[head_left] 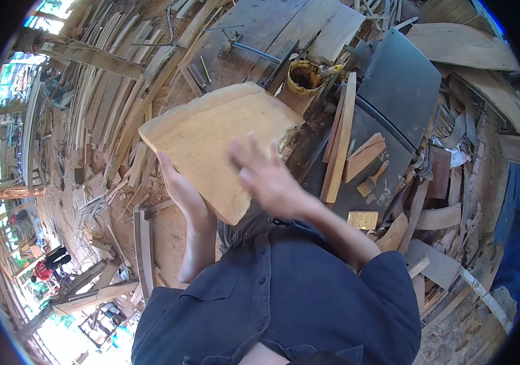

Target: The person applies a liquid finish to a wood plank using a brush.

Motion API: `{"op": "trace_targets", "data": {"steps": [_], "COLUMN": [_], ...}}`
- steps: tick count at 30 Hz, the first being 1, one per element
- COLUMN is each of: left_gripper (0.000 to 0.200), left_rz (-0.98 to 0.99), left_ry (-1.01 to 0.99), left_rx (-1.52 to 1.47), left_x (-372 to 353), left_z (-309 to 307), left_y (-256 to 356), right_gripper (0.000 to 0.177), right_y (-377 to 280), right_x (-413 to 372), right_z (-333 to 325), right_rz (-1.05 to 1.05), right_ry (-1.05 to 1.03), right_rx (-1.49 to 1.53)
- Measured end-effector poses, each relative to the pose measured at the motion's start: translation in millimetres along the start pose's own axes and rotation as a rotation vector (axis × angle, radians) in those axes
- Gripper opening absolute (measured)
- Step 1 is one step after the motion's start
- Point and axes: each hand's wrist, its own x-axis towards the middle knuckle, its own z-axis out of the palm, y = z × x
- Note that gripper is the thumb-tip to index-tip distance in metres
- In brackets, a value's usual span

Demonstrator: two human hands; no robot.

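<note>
A broad, pale wooden slab (pixel 220 137) with rough, uneven edges is held up in front of my body. My left hand (pixel 182 191) grips it along its lower left edge, with part of the fingers hidden beneath the wood. Over the slab's right part is my right hand (pixel 266 176), fingers spread and somewhat smeared by motion, nothing held in them. A chipped, bark-like patch (pixel 287 137) shows at the slab's right corner.
Beyond the slab stands a wooden workbench (pixel 266 27) with a metal clamp (pixel 254 52) and a stained bucket (pixel 304 79). On the dark metal machine table (pixel 400 85) side lie wood strips (pixel 340 143) and a paintbrush (pixel 372 179). Stacked planks (pixel 111 85) line the left.
</note>
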Motion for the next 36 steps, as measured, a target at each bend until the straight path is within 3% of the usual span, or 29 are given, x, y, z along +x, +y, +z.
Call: {"op": "trace_targets", "data": {"steps": [3,5,7,9,12,14,16,17,19,22,24,26,28,30,31,33,36], "left_gripper": [0.064,0.064,0.064,0.064,0.064,0.064,0.064,0.065,0.067,0.069,0.069,0.069,0.068,0.066,0.066,0.065,0.065], "left_rz": [0.048,0.049,0.053,0.054,0.016,0.017,0.017,0.028,0.046,0.029,0.042,0.043,0.043,0.013,0.018,0.034,0.053], "left_ry": [0.048,0.048,0.044,0.020,0.046,0.051,0.051,0.059,0.067,0.081,0.074,0.060,0.053,0.083,0.086,0.043,0.054], "left_rx": [0.065,0.056,0.038,0.054,0.009,0.024,0.039,0.047,0.052,0.037,0.025,0.020,0.017,0.021,0.015,-0.065,-0.051], "left_x": [-6.8,-6.9,0.7,6.9,7.0,0.6,-4.2,-5.3,-4.6,-5.4,-2.3,3.1,1.0,-7.2,-8.6,-3.2,-3.7], "left_z": [6.6,5.8,6.6,-3.4,-3.2,2.1,3.0,3.8,6.2,8.4,7.6,1.5,0.0,8.1,7.5,8.9,11.9], "left_y": [1.5,1.9,-0.1,-3.2,-3.1,1.1,1.3,-0.7,-1.1,-1.5,-0.6,-6.2,-6.0,-2.2,-4.1,-6.7,-5.9], "right_gripper": [0.059,0.058,0.060,0.060,0.060,0.056,0.054,0.056,0.057,0.058,0.058,0.058,0.054,0.054,0.055,0.057,0.059], "right_y": [113.4,124.9,50.9,-47.4,-55.6,5.3,83.5,117.1,82.2,-41.9,-63.7,-41.0,31.8,106.5,113.9,78.3,-45.3], "right_x": [34.7,44.2,34.9,1.3,-4.6,9.3,30.5,31.7,37.1,5.5,0.3,5.9,27.3,50.9,55.3,52.7,14.6], "right_z": [17.9,24.8,11.4,-7.2,-20.0,5.5,14.0,17.6,14.0,-12.2,-24.9,-23.9,4.6,12.5,3.8,3.5,-28.2], "right_rz": [0.353,0.404,0.252,-0.139,-0.191,-0.018,0.284,0.293,0.300,-0.128,-0.251,-0.214,0.002,0.320,0.360,0.266,-0.199], "right_ry": [0.051,0.028,-0.032,0.044,-0.037,0.039,0.061,0.010,0.044,0.014,-0.013,-0.053,0.034,0.024,-0.003,-0.026,-0.097], "right_rx": [-0.055,-0.049,0.041,0.062,0.118,-0.033,-0.035,-0.092,-0.017,0.148,0.182,0.164,-0.025,-0.047,0.038,0.055,0.158]}}
